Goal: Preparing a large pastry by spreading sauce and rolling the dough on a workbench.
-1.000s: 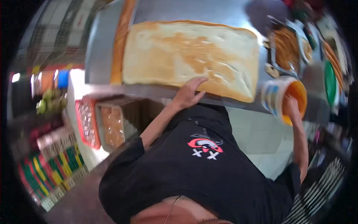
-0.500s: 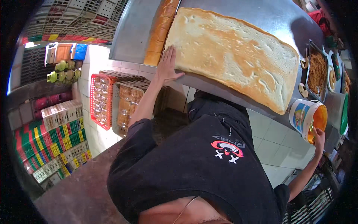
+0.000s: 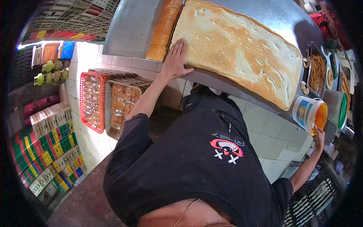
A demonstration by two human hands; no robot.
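A wide golden-brown sheet of sponge cake [image 3: 238, 53] lies flat on the metal table [image 3: 261, 17]. My left hand [image 3: 175, 60] rests at its left end, fingers stretched out and thumb spread, touching the near corner. Beside that hand runs a long browned roll [image 3: 163, 32]. At the table's right end stands a white bucket [image 3: 301, 111], tilted, with orange-yellow filling [image 3: 321, 116] inside. My right hand [image 3: 319, 137] is closed at the bucket's rim around something slim and yellowish, whose kind I cannot make out.
Past the cake's right end are a tray of brown shredded topping [image 3: 317, 73] and a green-rimmed container [image 3: 342, 111]. On the floor at left stand a red crate [image 3: 92, 102] and a pale crate [image 3: 109, 125] of packed buns. Stacked colourful crates [image 3: 47, 147] stand farther left.
My right hand has shifted slightly at the bucket's rim, lower against it. My left hand keeps its place by the cake's corner. The whole view has moved a little.
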